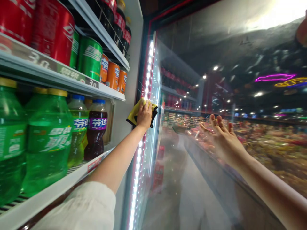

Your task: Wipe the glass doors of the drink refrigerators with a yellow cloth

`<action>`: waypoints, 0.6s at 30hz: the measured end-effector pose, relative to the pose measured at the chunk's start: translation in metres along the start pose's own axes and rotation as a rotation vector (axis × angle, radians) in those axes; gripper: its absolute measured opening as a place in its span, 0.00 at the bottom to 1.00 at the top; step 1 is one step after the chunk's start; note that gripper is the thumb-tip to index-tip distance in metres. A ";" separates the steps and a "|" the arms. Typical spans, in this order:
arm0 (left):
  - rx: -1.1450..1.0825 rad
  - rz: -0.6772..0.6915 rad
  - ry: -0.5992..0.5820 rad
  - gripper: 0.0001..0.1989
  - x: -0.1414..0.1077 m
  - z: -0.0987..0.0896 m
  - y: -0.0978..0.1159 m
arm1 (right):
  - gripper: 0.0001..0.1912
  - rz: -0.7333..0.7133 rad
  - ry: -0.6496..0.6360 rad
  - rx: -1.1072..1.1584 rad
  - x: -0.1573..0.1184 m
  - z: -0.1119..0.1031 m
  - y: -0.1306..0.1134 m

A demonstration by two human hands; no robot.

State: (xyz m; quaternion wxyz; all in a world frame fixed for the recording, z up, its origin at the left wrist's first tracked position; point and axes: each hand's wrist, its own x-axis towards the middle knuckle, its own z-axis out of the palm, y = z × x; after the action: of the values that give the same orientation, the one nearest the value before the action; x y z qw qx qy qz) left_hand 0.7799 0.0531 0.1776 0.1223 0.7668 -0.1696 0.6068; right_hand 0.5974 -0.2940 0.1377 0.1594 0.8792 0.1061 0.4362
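My left hand (144, 116) presses a yellow cloth (134, 112) with a dark edge against the lit strip (137, 179) at the hinge side of a glass door (172, 182). Its fingers point upward over the cloth, whose corners stick out on both sides. My right hand (222, 137) is raised before the glass with its fingers apart and nothing in them. Whether it touches the glass, I cannot tell.
Shelves on the left hold red cans (54, 32), green cans (90, 57), orange cans (112, 75) and dark cola bottles (119, 22). Lower down stand green bottles (48, 137) and a purple-labelled bottle (96, 131). A shelf edge (72, 179) juts out beside my left forearm.
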 end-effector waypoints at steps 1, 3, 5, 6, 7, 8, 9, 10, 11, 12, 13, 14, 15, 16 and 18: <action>-0.003 -0.017 0.006 0.26 0.001 0.001 -0.002 | 0.44 0.000 -0.002 0.002 -0.001 -0.001 0.001; -0.009 -0.028 0.015 0.26 -0.015 0.005 -0.003 | 0.43 -0.005 0.007 0.002 -0.001 -0.001 0.002; -0.010 -0.037 0.029 0.26 -0.053 0.011 0.000 | 0.43 -0.017 0.029 0.000 -0.002 0.002 0.003; -0.008 -0.047 0.034 0.26 -0.078 0.014 0.002 | 0.44 -0.023 0.038 -0.003 -0.002 0.004 0.004; -0.005 -0.060 0.043 0.26 -0.103 0.017 0.004 | 0.44 -0.026 0.046 -0.006 -0.002 0.006 0.004; -0.003 -0.066 0.039 0.27 -0.126 0.019 0.006 | 0.45 -0.025 0.053 -0.009 -0.002 0.008 0.004; -0.003 -0.078 0.032 0.27 -0.146 0.021 0.007 | 0.45 -0.022 0.061 -0.013 -0.002 0.010 0.005; -0.005 -0.086 0.021 0.27 -0.160 0.022 0.008 | 0.45 -0.019 0.069 -0.017 -0.002 0.011 0.005; -0.010 -0.096 0.013 0.27 -0.167 0.023 0.008 | 0.46 -0.019 0.074 -0.021 -0.002 0.012 0.005; -0.017 -0.108 0.012 0.26 -0.166 0.023 0.009 | 0.45 -0.020 0.077 -0.024 -0.002 0.013 0.005; -0.027 -0.122 0.019 0.26 -0.157 0.023 0.010 | 0.45 -0.020 0.079 -0.026 -0.002 0.014 0.005; -0.039 -0.139 0.033 0.26 -0.142 0.023 0.011 | 0.44 -0.019 0.078 -0.027 -0.002 0.014 0.005; -0.053 -0.160 0.056 0.25 -0.122 0.023 0.014 | 0.43 -0.017 0.075 -0.026 -0.003 0.013 0.005; -0.066 -0.180 0.075 0.25 -0.100 0.023 0.017 | 0.41 -0.015 0.072 -0.024 -0.003 0.013 0.005; -0.090 -0.225 0.127 0.25 -0.063 0.024 0.027 | 0.39 -0.009 0.066 -0.021 -0.003 0.011 0.006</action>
State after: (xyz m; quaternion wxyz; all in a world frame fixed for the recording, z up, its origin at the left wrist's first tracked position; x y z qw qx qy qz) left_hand 0.7772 0.0261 0.1099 0.2342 0.7347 -0.1013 0.6285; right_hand 0.6047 -0.3026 0.1312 0.1673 0.8620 0.1108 0.4655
